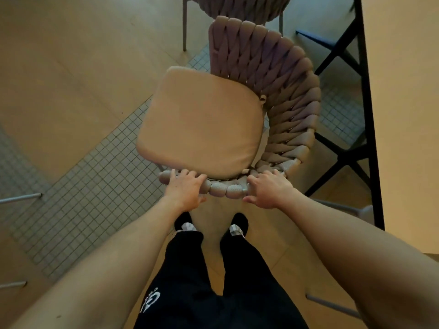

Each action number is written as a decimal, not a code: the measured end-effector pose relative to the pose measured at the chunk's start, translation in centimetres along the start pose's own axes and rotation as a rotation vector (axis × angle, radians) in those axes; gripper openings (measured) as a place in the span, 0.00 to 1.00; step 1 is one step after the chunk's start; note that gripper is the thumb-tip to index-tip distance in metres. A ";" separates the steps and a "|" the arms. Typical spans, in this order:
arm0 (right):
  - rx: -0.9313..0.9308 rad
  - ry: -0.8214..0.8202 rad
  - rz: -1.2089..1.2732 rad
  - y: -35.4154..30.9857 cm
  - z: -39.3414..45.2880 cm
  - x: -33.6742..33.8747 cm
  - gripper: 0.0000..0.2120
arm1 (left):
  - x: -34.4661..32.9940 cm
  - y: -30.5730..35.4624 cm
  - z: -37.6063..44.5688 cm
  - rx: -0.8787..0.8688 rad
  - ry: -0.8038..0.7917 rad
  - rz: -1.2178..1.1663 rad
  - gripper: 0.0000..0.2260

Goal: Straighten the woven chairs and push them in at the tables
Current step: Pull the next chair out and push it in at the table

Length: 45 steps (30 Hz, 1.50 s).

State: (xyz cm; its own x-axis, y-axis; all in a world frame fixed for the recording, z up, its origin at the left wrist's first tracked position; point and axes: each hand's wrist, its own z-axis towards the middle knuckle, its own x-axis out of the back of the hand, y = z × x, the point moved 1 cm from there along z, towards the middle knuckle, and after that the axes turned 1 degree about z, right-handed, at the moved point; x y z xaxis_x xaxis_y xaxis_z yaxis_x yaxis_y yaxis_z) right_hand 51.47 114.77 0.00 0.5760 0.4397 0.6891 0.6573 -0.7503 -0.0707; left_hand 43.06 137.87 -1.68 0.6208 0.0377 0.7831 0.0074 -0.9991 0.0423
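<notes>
Nearest, the left hand (184, 188) and right hand (266, 189) each had a grip on the padded rim of the woven chair (285, 110), fingers curled over its top edge, thumbs beneath. The chair stood just in front of the person's feet, its tan cushion (202, 122) turned askew, beside the table (403, 91) at right. Beyond it stood a second woven chair (237, 8).
</notes>
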 end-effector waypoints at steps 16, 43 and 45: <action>-0.133 -0.001 0.007 -2.8 0.7 -1.3 0.31 | 0.3 -1.7 0.9 -0.101 -0.010 0.115 0.22; 0.039 -0.027 0.029 -4.7 2.9 -0.7 0.30 | 0.1 0.5 0.7 -0.038 -0.144 0.061 0.25; 0.048 -0.040 -0.049 -2.6 2.6 -0.7 0.34 | 0.0 2.8 0.8 -0.034 -0.156 -0.003 0.25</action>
State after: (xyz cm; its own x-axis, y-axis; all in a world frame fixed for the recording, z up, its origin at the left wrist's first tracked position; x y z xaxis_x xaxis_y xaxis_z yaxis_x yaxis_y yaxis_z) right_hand 50.60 117.70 -2.15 0.5610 0.4954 0.6632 0.7069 -0.7035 -0.0725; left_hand 43.77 135.05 -2.05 0.7350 0.0342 0.6772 -0.0157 -0.9976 0.0675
